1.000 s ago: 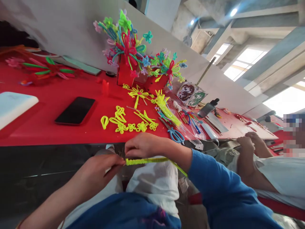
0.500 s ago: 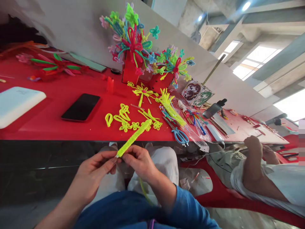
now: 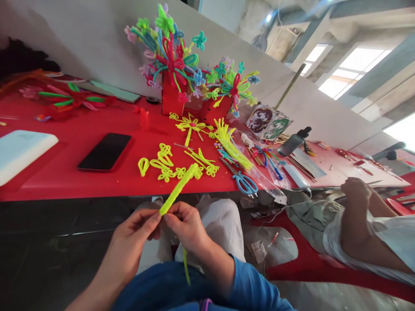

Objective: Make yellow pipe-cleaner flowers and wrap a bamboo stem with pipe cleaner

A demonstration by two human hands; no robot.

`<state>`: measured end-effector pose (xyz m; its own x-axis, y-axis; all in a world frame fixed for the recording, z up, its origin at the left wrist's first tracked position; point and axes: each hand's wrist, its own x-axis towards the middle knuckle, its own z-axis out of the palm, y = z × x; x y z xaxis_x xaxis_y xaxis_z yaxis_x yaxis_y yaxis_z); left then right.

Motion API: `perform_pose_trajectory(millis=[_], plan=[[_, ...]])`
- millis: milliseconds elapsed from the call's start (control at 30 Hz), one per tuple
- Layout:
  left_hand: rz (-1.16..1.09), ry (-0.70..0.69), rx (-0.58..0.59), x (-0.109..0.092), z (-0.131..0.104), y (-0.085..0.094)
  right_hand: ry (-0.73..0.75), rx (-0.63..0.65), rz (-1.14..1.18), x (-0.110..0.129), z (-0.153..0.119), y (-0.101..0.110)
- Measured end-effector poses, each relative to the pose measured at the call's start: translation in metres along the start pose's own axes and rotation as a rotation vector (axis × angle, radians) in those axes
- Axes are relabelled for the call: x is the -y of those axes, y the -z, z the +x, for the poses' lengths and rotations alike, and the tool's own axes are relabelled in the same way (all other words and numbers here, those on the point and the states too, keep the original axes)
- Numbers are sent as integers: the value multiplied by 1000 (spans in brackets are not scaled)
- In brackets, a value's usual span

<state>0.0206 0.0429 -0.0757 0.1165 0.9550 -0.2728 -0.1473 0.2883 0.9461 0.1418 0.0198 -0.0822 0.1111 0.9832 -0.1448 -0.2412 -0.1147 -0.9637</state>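
Note:
Just in front of the table's edge, my left hand (image 3: 138, 231) pinches the lower end of a stick wrapped in yellow pipe cleaner (image 3: 177, 190). Beside it, my right hand (image 3: 188, 226) is closed at the same end, its thumb and fingers near the wrapping. A loose yellow pipe cleaner tail (image 3: 186, 265) hangs below my right hand. The wrapped stick slants up and away, its far tip overlapping several small yellow pipe cleaner flowers (image 3: 166, 174) on the table. Farther back lies a finished yellow flower (image 3: 191, 125) with a stem. My fingers hide the stick's lower end.
On the red table (image 3: 97, 185) lie a phone (image 3: 105, 152), a white box-like device (image 3: 26, 151), blue-handled scissors (image 3: 245, 183) and a bundle of yellow pipe cleaners (image 3: 231, 144). Red vases (image 3: 175, 97) of pipe cleaner flowers stand behind. A co-worker's arm (image 3: 355, 211) is at right.
The camera view has shifted a little. My hands stay together at the stick's lower end, whose pale tip is now covered. The loose tail hangs straighter.

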Motion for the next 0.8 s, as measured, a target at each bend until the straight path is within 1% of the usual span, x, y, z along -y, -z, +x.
perform_pose_trajectory(millis=[100, 267, 467, 667, 800], plan=[[37, 1, 16, -3, 2, -2, 26, -27, -38, -5, -1, -1], [62, 17, 26, -2, 2, -1, 56, -90, -158, -8, -2, 1], [55, 18, 32, -5, -2, -2, 80, -90, -153, -8, -4, 1], [52, 15, 39, 4, 1, 3, 64, -80, -197, -14, -4, 0], [32, 32, 42, 8, 1, 4, 26, -115, -189, -18, -3, -1]])
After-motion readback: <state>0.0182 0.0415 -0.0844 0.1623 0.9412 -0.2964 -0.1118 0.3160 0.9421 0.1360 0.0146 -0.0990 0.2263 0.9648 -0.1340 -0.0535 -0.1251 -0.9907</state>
